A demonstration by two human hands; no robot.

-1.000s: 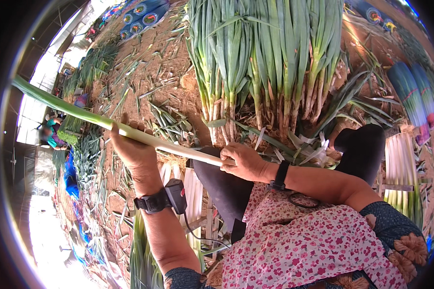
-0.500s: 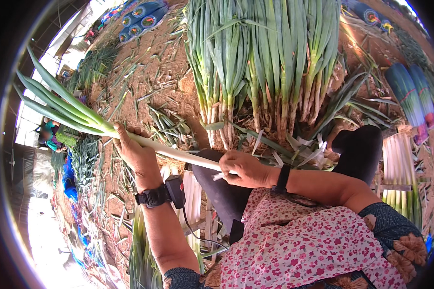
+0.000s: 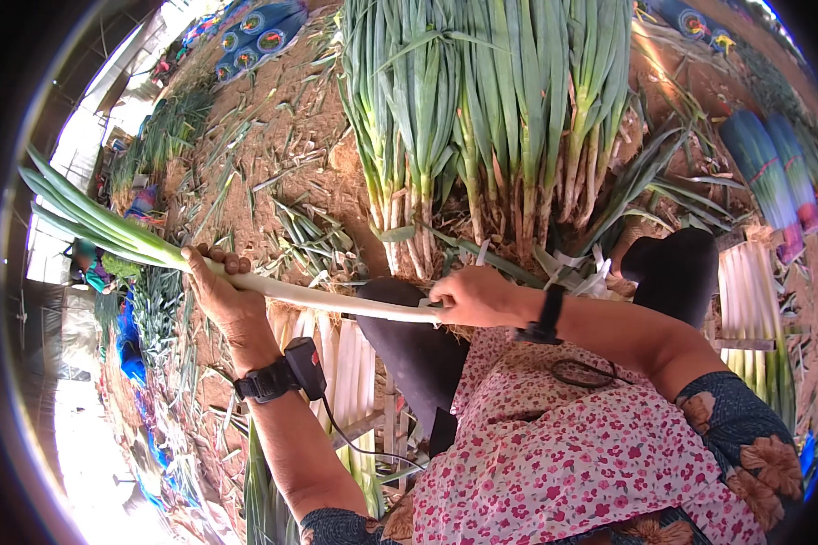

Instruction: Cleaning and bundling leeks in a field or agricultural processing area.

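Floral cloth of the person's blouse [image 3: 563, 463] fills the lower middle of the view, with both forearms coming up out of it. Just above, the left hand [image 3: 220, 295], wearing a black wrist device [image 3: 282, 374] with a thin cable, has its fingers curled round a long leek [image 3: 309, 295] near the place where the white stalk turns green. The right hand [image 3: 471, 297], with a black band [image 3: 547, 316] on its wrist, is clenched on the white root end of the same leek. The leek lies almost level between the two hands, above the lap, and its green leaves fan out to the left past the left hand. Under it, between the forearms, a row of trimmed white leeks [image 3: 341, 363] lies side by side, next to a dark trouser knee [image 3: 418, 350]. Another stack of trimmed white leeks [image 3: 750, 309] lies at the right, beside the other dark knee [image 3: 673, 272]. Farther off, bundles of untrimmed leeks [image 3: 482, 118] stand with roots toward the person, on bare brown earth [image 3: 291, 154] strewn with leaf scraps. More bundles wrapped in blue [image 3: 773, 163] lie at far right
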